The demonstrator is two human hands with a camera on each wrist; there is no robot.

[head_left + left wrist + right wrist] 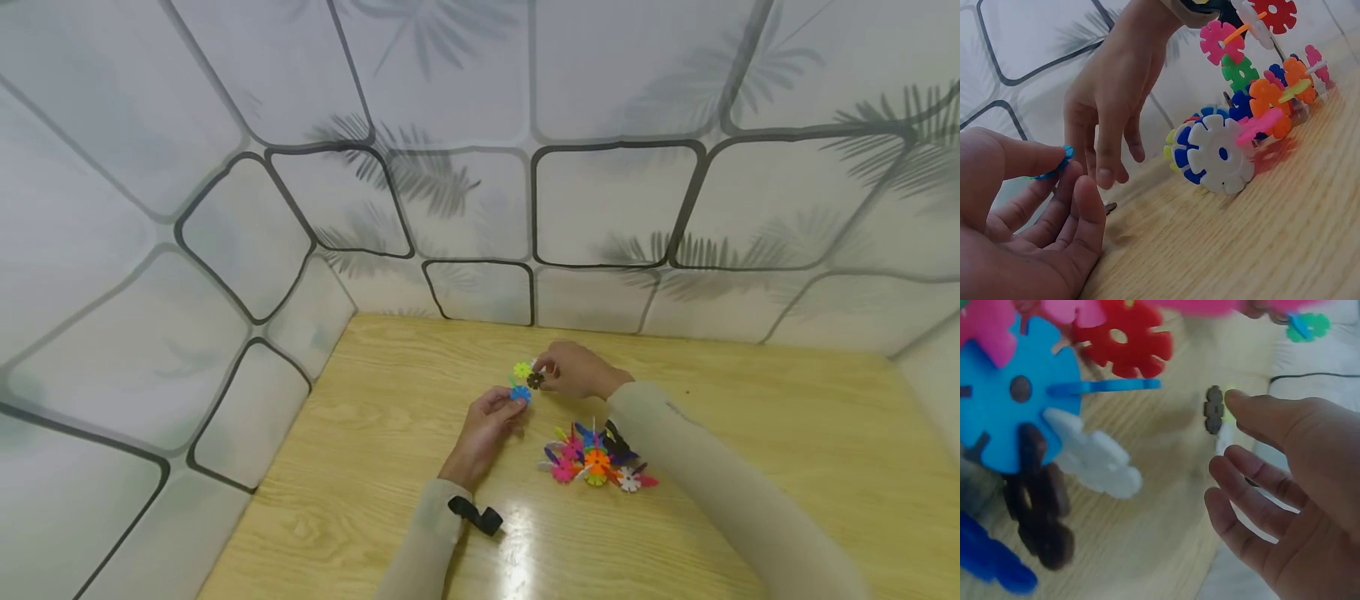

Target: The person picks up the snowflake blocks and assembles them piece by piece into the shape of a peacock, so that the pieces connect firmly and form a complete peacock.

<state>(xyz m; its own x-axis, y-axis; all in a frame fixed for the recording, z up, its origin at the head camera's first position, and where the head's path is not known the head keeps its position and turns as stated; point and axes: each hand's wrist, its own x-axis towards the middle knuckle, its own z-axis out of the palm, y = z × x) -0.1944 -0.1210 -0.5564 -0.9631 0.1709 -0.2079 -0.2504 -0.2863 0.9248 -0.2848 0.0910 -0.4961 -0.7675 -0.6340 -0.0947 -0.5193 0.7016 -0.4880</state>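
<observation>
My left hand pinches a blue notched plastic disc between thumb and forefinger. A green disc is joined to it in the right wrist view. Just beyond, my right hand hovers low over the table with relaxed fingers parted and nothing between them. Close to its fingertips lie a dark brown disc, a yellow-green disc and a white disc, the white one partly hidden by the fingers. In the left wrist view the blue disc shows nearly edge-on.
A pile of joined discs in many colours, with an orange disc in front, stands on the wooden table below the right forearm. A patterned wall borders the table's far edge. A black strap is around the left wrist.
</observation>
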